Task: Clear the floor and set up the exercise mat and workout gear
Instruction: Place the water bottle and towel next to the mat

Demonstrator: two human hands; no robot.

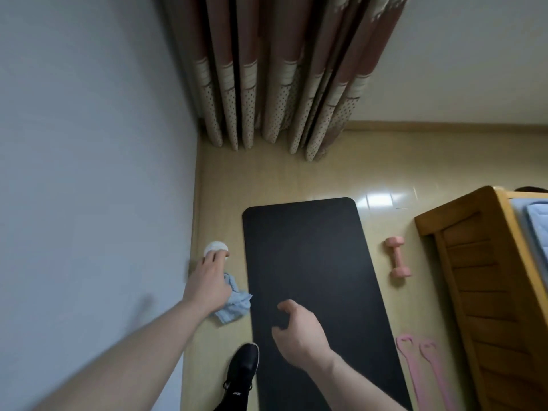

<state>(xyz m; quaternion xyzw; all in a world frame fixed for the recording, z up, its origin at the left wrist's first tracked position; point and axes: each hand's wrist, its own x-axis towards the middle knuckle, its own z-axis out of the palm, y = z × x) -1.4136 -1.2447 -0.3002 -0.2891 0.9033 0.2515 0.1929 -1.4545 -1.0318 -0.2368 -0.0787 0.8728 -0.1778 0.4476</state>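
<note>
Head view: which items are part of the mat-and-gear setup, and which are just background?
Job items:
- black exercise mat, unrolled on the floor
- pink dumbbell, right of the mat
- pink resistance band, right of the mat
- white object under the left hand
- blue towel, left of the mat

Background:
- curtain
- wooden bed frame
- black shoe

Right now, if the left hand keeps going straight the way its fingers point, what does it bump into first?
Most likely the white round object. The left hand reaches along the floor beside the mat, its fingertips at or on that object already; contact is unclear. The blue cloth lies under the wrist.
</note>
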